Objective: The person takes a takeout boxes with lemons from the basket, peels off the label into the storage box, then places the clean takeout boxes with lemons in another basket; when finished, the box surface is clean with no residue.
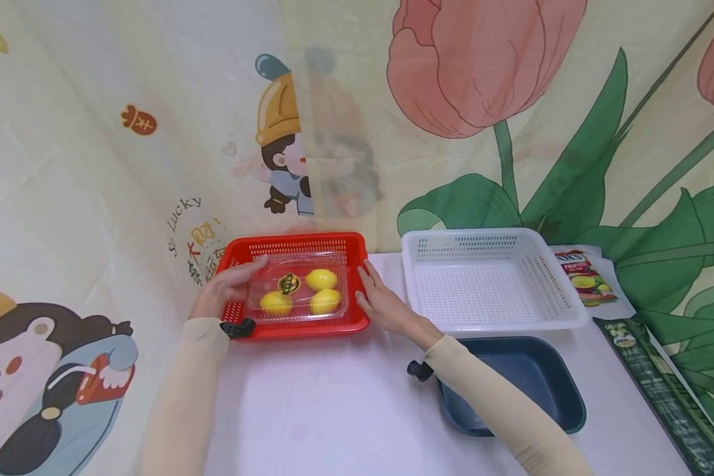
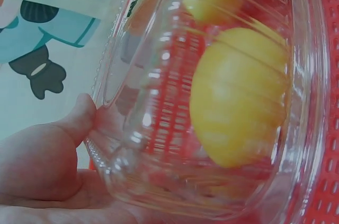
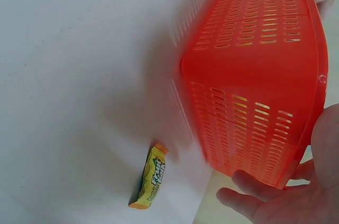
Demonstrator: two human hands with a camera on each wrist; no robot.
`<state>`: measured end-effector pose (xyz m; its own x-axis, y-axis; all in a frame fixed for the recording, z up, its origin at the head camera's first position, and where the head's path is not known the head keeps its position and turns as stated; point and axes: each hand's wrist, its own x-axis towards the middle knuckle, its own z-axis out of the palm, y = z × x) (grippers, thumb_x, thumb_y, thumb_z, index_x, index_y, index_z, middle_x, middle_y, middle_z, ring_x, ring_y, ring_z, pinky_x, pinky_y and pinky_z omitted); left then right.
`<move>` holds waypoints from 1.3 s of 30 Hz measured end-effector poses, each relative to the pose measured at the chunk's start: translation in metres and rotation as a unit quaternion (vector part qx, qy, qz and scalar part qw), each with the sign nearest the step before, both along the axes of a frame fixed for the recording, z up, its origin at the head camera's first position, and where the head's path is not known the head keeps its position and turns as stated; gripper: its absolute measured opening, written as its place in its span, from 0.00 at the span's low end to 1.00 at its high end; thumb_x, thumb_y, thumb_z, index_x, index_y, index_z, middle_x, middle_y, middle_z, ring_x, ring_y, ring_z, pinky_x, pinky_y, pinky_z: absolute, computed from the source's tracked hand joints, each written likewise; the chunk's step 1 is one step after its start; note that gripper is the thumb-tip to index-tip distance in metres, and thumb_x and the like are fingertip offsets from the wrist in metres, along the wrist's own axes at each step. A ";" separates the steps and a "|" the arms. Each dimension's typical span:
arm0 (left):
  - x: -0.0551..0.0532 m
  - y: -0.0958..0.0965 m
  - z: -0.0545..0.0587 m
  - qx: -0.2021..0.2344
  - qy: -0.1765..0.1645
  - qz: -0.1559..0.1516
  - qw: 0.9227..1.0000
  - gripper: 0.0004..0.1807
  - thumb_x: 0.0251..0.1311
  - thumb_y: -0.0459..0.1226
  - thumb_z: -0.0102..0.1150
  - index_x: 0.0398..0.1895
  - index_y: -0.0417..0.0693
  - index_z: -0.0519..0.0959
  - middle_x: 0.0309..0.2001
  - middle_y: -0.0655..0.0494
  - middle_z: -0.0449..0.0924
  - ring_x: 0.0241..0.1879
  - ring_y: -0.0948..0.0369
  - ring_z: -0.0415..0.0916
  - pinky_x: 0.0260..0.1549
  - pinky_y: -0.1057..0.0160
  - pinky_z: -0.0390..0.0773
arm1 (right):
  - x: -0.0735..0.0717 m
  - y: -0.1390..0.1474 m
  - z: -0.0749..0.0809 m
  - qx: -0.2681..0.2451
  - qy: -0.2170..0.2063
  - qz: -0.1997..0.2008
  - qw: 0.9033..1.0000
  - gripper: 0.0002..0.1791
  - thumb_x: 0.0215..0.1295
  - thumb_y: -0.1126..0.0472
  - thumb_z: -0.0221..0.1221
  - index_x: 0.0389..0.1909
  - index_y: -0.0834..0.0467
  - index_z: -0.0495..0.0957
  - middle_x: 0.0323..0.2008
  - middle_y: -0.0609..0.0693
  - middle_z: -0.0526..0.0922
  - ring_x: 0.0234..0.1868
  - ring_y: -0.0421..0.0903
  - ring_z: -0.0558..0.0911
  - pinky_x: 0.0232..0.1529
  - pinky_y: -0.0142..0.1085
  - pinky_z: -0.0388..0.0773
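A clear plastic box [image 1: 300,311] with three yellow lemons [image 1: 324,302] and a round black-and-yellow sticker lies in a red perforated basket [image 1: 309,328]. My left hand [image 1: 229,284] holds the box at its left end. In the left wrist view, the thumb [image 2: 82,115] sits against the box's edge and the other fingers pass beneath it, partly hidden. My right hand [image 1: 387,304] is at the basket's right side, fingers stretched along the rim. The right wrist view shows its fingertips [image 3: 243,187] near the basket's corner.
Right of the red basket stands a white perforated basket [image 1: 494,324], with a dark blue tray [image 1: 512,370] nearer me, partly behind my right forearm. A yellow wrapped snack [image 3: 150,176] lies beside the red basket. Farther right are a red fruit-pictured packet [image 1: 584,274] and a long dark green package [image 1: 660,390].
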<state>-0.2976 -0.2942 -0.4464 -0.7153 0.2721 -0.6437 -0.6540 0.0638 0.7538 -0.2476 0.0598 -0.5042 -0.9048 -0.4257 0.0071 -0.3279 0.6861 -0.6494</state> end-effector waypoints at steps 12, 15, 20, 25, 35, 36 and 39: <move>-0.002 -0.001 0.015 -0.010 0.041 -0.010 0.999 0.25 0.73 0.60 0.45 0.61 0.56 0.66 0.52 0.58 0.75 0.53 0.58 0.76 0.52 0.57 0.83 | -0.001 0.001 0.000 -0.005 0.000 0.004 1.000 0.41 0.78 0.48 0.49 0.82 0.55 0.42 0.83 0.48 0.35 0.78 0.52 0.62 0.64 0.44 0.77; 0.001 0.000 0.023 -0.007 0.045 -0.006 0.999 0.26 0.72 0.61 0.46 0.61 0.56 0.66 0.53 0.58 0.75 0.53 0.59 0.77 0.52 0.56 0.83 | 0.000 0.002 0.000 -0.006 0.000 0.004 1.000 0.41 0.78 0.47 0.49 0.82 0.55 0.42 0.83 0.48 0.35 0.78 0.52 0.62 0.64 0.43 0.77; 0.012 0.001 0.038 -0.010 0.053 -0.020 0.998 0.32 0.73 0.61 0.45 0.70 0.54 0.59 0.56 0.57 0.70 0.55 0.57 0.74 0.56 0.55 0.80 | 0.000 0.002 0.000 -0.006 -0.004 0.004 1.000 0.41 0.78 0.48 0.48 0.82 0.55 0.42 0.83 0.47 0.35 0.77 0.52 0.64 0.62 0.42 0.79; 0.021 0.001 0.050 -0.035 0.066 -0.016 0.997 0.43 0.73 0.61 0.44 0.80 0.50 0.47 0.63 0.53 0.63 0.61 0.53 0.68 0.66 0.46 0.72 | 0.000 0.002 0.000 -0.004 -0.006 0.002 1.000 0.41 0.78 0.47 0.49 0.82 0.54 0.41 0.83 0.46 0.34 0.76 0.52 0.65 0.62 0.42 0.79; 0.039 -0.003 0.057 -0.015 0.091 -0.010 0.996 0.35 0.73 0.59 0.47 0.76 0.56 0.54 0.62 0.54 0.67 0.58 0.55 0.76 0.58 0.48 0.81 | 0.001 0.002 0.001 0.003 0.003 0.002 1.000 0.40 0.78 0.48 0.48 0.82 0.56 0.42 0.83 0.48 0.35 0.78 0.53 0.63 0.67 0.44 0.74; 0.041 -0.003 0.057 -0.008 0.092 -0.008 0.996 0.32 0.74 0.58 0.47 0.74 0.57 0.56 0.61 0.54 0.68 0.56 0.57 0.77 0.56 0.49 0.82 | 0.001 0.002 0.001 0.004 0.002 0.002 1.000 0.40 0.78 0.47 0.48 0.82 0.56 0.42 0.83 0.48 0.35 0.78 0.53 0.62 0.67 0.44 0.74; 0.049 -0.003 0.058 0.003 0.099 -0.004 0.995 0.25 0.74 0.57 0.48 0.67 0.60 0.61 0.58 0.56 0.72 0.53 0.60 0.80 0.53 0.54 0.84 | 0.001 0.002 0.001 0.004 -0.001 0.000 1.000 0.41 0.78 0.47 0.48 0.82 0.55 0.42 0.83 0.47 0.35 0.78 0.53 0.62 0.66 0.44 0.75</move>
<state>-0.2481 -0.2973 -0.3881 -0.8256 0.2818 -0.4890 -0.4927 0.0624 0.8679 -0.2469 0.0621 -0.5031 -0.9052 -0.4251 0.0011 -0.3257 0.6919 -0.6444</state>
